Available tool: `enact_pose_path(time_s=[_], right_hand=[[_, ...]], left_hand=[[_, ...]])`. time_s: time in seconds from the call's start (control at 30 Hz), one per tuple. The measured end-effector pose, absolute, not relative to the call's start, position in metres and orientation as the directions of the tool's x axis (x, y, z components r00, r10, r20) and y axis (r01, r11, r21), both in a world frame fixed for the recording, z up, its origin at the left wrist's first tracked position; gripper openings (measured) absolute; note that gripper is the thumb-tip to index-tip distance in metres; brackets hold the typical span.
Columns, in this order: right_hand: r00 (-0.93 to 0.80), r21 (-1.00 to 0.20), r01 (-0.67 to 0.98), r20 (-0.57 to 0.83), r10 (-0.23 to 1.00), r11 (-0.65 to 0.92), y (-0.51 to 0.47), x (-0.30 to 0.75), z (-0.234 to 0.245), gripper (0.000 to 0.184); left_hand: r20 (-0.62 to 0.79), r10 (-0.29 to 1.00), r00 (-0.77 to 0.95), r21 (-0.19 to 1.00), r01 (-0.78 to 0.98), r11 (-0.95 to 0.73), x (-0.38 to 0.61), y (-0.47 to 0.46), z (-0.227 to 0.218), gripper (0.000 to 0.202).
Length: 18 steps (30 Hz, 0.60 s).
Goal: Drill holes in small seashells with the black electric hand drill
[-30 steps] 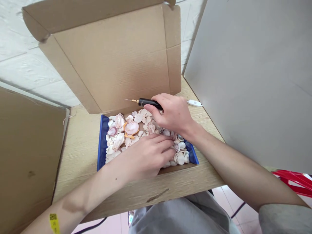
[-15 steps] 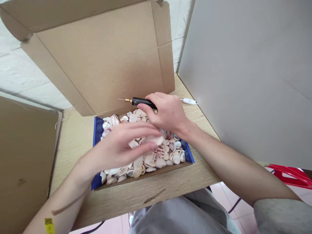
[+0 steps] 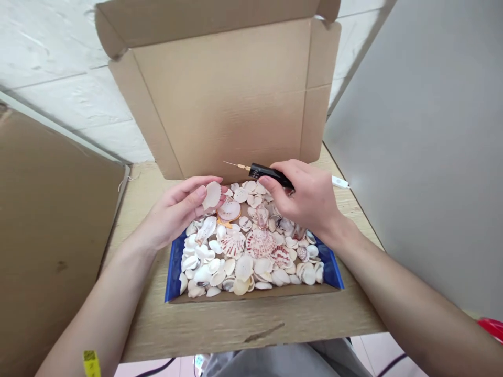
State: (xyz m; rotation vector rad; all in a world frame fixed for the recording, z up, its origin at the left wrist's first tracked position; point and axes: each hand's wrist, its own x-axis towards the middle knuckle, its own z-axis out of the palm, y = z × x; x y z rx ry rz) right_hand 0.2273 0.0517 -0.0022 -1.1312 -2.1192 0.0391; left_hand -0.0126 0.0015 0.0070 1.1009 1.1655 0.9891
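My left hand [image 3: 178,207] pinches a whitish scallop-like seashell [image 3: 212,195] between thumb and fingers, above the left back part of the shell box. In my right hand [image 3: 306,196] is a black mini hand drill [image 3: 271,175], its thin bit pointing left. The bit's tip is above and right of the held shell, apart from it. Below both hands lies a shallow cardboard box [image 3: 173,272] with blue sides, full of loose seashells [image 3: 261,243]. Some of those shells are red-striped, and a few show small holes.
The box's cardboard lid [image 3: 236,104] stands upright at the back, near a white brick-patterned wall [image 3: 90,99]. A grey panel [image 3: 424,131] rises at the right, and a brown board [image 3: 51,209] at the left. A white inline switch [image 3: 340,182] lies on the wooden tabletop [image 3: 220,324].
My left hand has moved from over the middle of the shells to the left back, holding a shell up. My right hand still holds the drill. The view has shifted.
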Motion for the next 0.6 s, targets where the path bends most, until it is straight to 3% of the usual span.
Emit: enact_pose_path(time_s=[0.13, 0.33, 0.6], right_hand=[[-0.436, -0.262, 0.684, 0.602, 0.669, 0.681, 0.05, 0.228, -0.002, 0.033], [-0.591, -0.113, 0.605, 0.599, 0.54, 0.788, 0.05, 0.229, -0.003, 0.029], [-0.604, -0.106, 0.596, 0.593, 0.532, 0.796, 0.05, 0.229, -0.003, 0.029]], left_hand=[[-0.135, 0.98, 0.144, 0.968, -0.193, 0.162, -0.016, 0.005, 0.004, 0.029], [-0.127, 0.974, 0.189, 0.976, -0.152, 0.157, -0.019, 0.002, -0.003, 0.036], [-0.096, 0.972, 0.215, 0.989, -0.087, 0.117, -0.024, 0.002, -0.006, 0.036]])
